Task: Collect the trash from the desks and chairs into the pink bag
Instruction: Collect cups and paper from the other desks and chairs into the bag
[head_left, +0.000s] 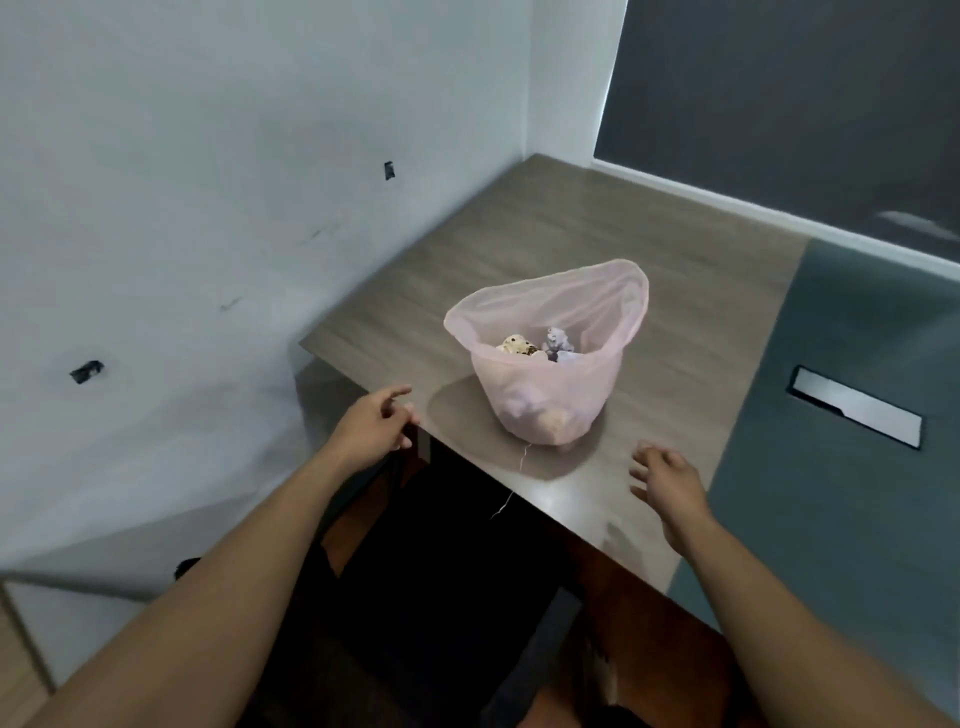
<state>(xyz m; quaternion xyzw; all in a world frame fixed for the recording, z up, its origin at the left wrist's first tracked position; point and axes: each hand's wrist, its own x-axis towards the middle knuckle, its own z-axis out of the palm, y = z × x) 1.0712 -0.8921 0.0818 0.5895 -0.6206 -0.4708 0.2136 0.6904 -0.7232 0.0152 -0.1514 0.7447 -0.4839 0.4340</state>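
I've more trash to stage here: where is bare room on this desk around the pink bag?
Bare: the wooden desk behind the pink bag up to the dark blind, the strip to its left along the wall, and the grey-green panel between bag and cable slot. Crowded: the near edge, where the left hand, right hand and a loose thread are.

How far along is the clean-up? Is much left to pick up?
Some is done: the pink bag stands open on the desk with crumpled trash inside. Nothing is in hand; the left hand and right hand hover empty near the desk edge. Left: a thin thread beside the bag; no other trash shows here.
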